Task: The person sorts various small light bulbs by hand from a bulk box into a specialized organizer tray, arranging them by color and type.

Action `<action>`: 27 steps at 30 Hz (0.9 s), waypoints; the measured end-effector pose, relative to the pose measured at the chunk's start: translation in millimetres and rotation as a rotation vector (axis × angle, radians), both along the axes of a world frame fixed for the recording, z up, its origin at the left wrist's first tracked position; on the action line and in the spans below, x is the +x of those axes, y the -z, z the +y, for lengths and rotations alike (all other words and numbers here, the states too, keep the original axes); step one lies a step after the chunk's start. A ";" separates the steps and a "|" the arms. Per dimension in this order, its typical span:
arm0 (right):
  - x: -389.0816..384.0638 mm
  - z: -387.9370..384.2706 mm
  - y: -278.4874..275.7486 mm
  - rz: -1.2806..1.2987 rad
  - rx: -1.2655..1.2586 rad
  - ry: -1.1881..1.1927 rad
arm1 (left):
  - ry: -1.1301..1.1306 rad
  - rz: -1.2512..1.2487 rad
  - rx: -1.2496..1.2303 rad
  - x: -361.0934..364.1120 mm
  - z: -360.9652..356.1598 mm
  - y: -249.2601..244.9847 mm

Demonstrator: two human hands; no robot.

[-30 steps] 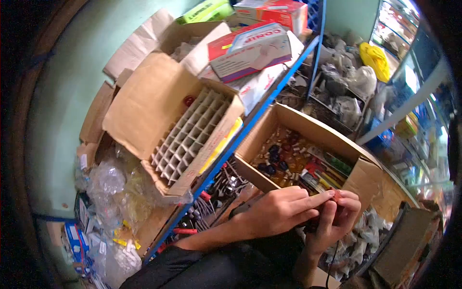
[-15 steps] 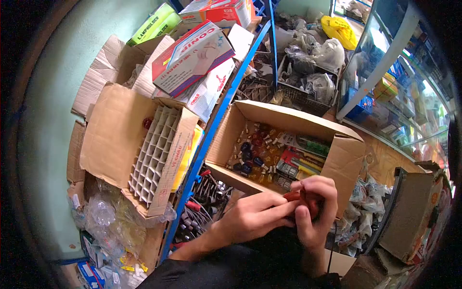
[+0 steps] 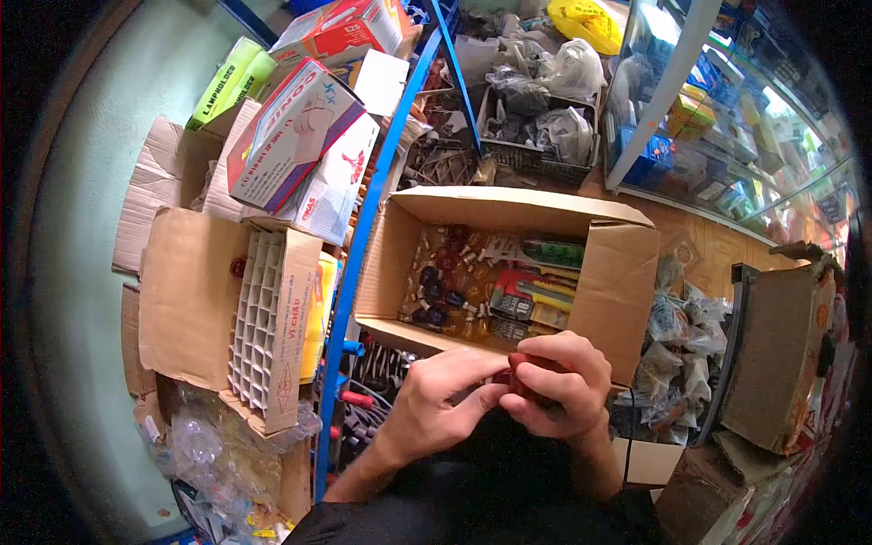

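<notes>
Both hands are meeting just above the lap, in front of an open carton (image 3: 625,272). The right hand (image 3: 556,389) is curling around a small red part (image 3: 525,365), its grip closed on it with fingers wrapped over the top, probably to steady it. The left hand (image 3: 436,400) is coming in from the side, fingertips pinching at the same part, so both grips are closing on it; most of the part is hidden under the fingers. The part is being held close to the body and just beside the carton's near wall, likely because the carton is holding loose small pieces of the same kind, along with flat packs. To the left, beyond a blue post (image 3: 363,241), a box with a white divider grid (image 3: 262,318) is lying open and tilted. Glove boxes (image 3: 291,127) are stacked above it. Clear bags (image 3: 677,336) are crowding the space right of the carton.
</notes>
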State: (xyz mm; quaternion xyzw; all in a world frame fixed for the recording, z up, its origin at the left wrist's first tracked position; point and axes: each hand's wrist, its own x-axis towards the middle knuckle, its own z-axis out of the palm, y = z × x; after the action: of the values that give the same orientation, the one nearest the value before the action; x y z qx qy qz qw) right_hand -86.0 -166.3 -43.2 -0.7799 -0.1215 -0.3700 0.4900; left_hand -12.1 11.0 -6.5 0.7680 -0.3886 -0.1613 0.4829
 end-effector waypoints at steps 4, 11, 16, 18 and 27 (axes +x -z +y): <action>2.6 15.1 -10.3 0.240 0.261 0.203 | 0.049 -0.275 -0.048 2.6 -3.2 -7.7; -3.9 26.1 -7.1 0.600 1.065 -0.244 | 0.023 -0.328 -0.234 4.9 -6.7 5.1; -6.0 39.9 3.0 0.304 0.697 -0.003 | -0.147 -0.046 -0.164 -6.0 -3.1 4.8; -1.3 36.9 2.3 0.232 0.682 0.063 | -0.142 -0.138 -0.083 -10.5 -4.3 4.7; -10.3 34.5 -2.4 0.240 0.145 0.168 | -0.455 0.110 -0.166 -20.8 -14.9 2.1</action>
State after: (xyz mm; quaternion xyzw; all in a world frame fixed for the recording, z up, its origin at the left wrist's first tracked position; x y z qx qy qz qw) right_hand -96.3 -131.7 -40.8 -0.7885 0.0305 -0.3216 0.5235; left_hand -33.0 -3.9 -8.6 0.7835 -0.1907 -0.0577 0.5886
